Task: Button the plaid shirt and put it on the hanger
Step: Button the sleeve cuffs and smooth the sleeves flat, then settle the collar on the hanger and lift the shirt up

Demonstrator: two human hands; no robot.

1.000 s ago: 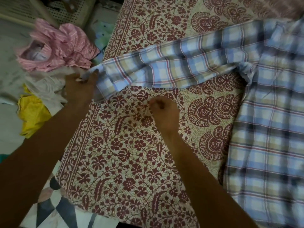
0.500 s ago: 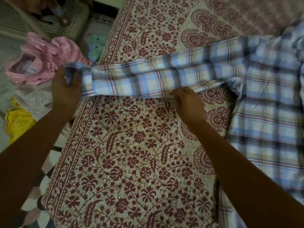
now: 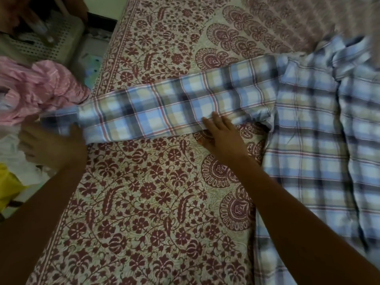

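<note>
The blue, cream and red plaid shirt lies flat on the bed at the right, its collar at the upper right. One sleeve stretches left across the bedspread to the bed's edge. My left hand is at the cuff end, fingers closed on the cuff, blurred. My right hand rests flat, fingers spread, on the sleeve's lower edge near the armpit. No hanger is in view.
The bed is covered by a cream bedspread with maroon flowers. On the floor to the left lie a pink striped garment, white cloth and a yellow cloth. A perforated plastic basket stands at the upper left.
The sleeve has been pulled out straight to the left. My right hand moved from the bedspread up onto the sleeve's lower edge and flattened.
</note>
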